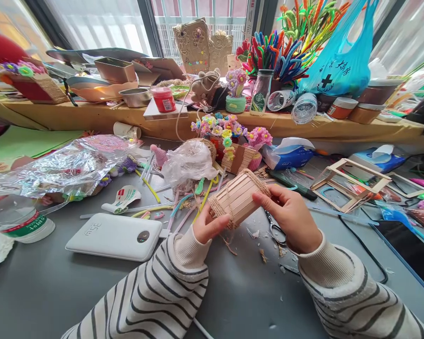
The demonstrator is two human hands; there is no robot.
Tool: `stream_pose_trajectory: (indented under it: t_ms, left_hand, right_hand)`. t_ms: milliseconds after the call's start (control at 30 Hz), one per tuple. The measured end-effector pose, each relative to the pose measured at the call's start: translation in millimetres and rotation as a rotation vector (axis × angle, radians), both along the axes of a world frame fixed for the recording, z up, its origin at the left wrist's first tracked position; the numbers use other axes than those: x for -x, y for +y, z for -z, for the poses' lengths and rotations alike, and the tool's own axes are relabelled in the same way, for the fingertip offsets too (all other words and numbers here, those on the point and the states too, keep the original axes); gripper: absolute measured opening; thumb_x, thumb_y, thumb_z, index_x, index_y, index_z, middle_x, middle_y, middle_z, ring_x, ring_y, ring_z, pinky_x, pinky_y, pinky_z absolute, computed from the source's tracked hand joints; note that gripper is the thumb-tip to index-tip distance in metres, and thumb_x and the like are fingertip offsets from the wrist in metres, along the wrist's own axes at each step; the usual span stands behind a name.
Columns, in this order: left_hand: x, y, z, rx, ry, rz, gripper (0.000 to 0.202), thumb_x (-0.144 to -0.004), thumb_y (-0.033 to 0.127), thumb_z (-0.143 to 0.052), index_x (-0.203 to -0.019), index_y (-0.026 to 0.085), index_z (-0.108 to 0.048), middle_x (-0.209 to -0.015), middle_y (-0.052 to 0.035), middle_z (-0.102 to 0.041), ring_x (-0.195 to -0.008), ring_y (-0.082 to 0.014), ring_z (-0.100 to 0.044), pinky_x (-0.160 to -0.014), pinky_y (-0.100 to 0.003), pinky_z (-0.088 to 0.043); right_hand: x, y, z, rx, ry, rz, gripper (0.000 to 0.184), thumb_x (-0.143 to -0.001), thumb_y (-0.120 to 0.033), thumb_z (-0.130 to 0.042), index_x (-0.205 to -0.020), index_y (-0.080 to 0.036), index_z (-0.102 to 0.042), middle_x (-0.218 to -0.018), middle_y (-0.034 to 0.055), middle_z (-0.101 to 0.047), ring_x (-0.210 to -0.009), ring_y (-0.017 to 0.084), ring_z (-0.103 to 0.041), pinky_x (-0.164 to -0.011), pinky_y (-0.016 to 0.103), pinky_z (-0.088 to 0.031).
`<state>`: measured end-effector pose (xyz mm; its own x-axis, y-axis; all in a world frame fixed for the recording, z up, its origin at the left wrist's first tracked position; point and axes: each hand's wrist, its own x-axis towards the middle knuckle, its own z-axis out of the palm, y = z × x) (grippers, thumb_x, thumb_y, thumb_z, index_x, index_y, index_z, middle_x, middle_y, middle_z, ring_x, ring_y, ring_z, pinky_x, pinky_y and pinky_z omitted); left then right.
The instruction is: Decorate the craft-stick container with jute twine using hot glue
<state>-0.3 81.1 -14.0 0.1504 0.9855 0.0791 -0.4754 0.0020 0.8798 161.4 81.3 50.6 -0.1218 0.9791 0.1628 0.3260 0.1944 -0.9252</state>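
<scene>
Both my hands hold a small basket of wooden craft sticks [238, 195] bound with jute twine, lying on its side just above the grey table [92, 282]. My left hand [207, 227] pinches its twine-wrapped lower end. My right hand [292, 217] grips the upper right rim. Scissors [276, 230] lie on the table under my right hand. Both sleeves are white with dark stripes.
A white power bank [115, 236] lies to the left, with loose pipe cleaners [183, 202] and plastic bags [63, 169] behind it. Finished flower baskets [233, 141], a tissue pack [288, 155] and a wooden stick frame [349, 183] stand beyond. A cluttered wooden ledge [92, 115] runs along the window.
</scene>
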Motion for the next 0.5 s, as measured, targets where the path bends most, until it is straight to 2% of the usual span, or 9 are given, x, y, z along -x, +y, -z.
stream_pose_trajectory:
  t_ms: [67,167,300,500]
  left_hand:
    - [4,0,-5.7,0.029,0.017,0.12,0.059,-0.059,0.038,-0.067,-0.112,0.017,-0.052,-0.111,-0.0129,-0.058,-0.106,-0.0317,-0.05,-0.092,-0.047,-0.037]
    - [11,1,-12.2,-0.017,0.057,0.22,0.058,-0.063,0.031,-0.066,-0.116,0.018,-0.049,-0.113,-0.01,-0.058,-0.113,-0.0299,-0.045,-0.098,-0.045,-0.03]
    - [12,2,-13.3,-0.065,0.031,0.289,0.053,-0.065,0.027,-0.064,-0.116,0.02,-0.05,-0.116,-0.0076,-0.057,-0.114,-0.0285,-0.044,-0.1,-0.043,-0.028]
    - [8,1,-12.1,0.021,-0.062,0.343,0.049,-0.065,0.026,-0.065,-0.113,0.022,-0.052,-0.113,-0.007,-0.059,-0.11,-0.0277,-0.048,-0.097,-0.043,-0.033]
  right_hand:
    - [2,-1,0.7,-0.023,-0.046,0.013,0.03,-0.073,-0.046,-0.052,-0.068,-0.017,-0.055,-0.063,-0.0019,-0.046,-0.058,0.009,-0.037,-0.051,0.021,-0.03]
    - [5,-2,1.2,-0.05,-0.116,0.04,0.033,-0.072,-0.048,-0.052,-0.064,-0.016,-0.053,-0.058,-0.003,-0.042,-0.054,0.008,-0.033,-0.048,0.021,-0.028]
    - [6,-3,3.2,-0.048,-0.139,0.06,0.033,-0.073,-0.049,-0.051,-0.073,-0.016,-0.056,-0.063,-0.0014,-0.047,-0.056,0.009,-0.038,-0.05,0.022,-0.031]
    - [6,-3,7.4,-0.075,-0.164,0.059,0.033,-0.073,-0.049,-0.051,-0.081,-0.017,-0.058,-0.07,0.0012,-0.055,-0.06,0.012,-0.046,-0.054,0.025,-0.038]
